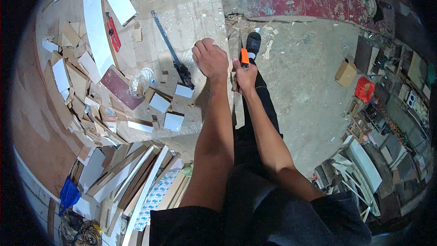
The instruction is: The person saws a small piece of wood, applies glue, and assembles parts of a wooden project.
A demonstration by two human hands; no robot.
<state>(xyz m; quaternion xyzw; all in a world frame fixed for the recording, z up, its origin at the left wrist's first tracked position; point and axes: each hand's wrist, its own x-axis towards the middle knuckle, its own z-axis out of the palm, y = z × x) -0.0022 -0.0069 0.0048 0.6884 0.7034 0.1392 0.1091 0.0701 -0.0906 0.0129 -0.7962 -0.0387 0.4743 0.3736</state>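
Observation:
My left hand (210,59) is curled closed, back up, near the right edge of the worktable (191,13). Whatever its fingers may grip is hidden beneath it. Just to its right and slightly lower, my right hand (246,78) is wrapped round a tool with a bright orange end (245,56) that sticks out beyond the fingers. The tool's kind cannot be made out. Left of my left hand, a bar clamp (166,38) with a long metal bar and a black head lies on the table. Small white-faced board pieces (184,89) lie close to the clamp's head.
Wood offcuts (79,79) are heaped at the table's left. A long white board (97,23), a red-and-black tool (113,32) and a clear plastic-wrapped bundle (142,83) lie nearby. Boards (136,168) stand stacked at lower left. A red container (364,89) and scrap line the right side.

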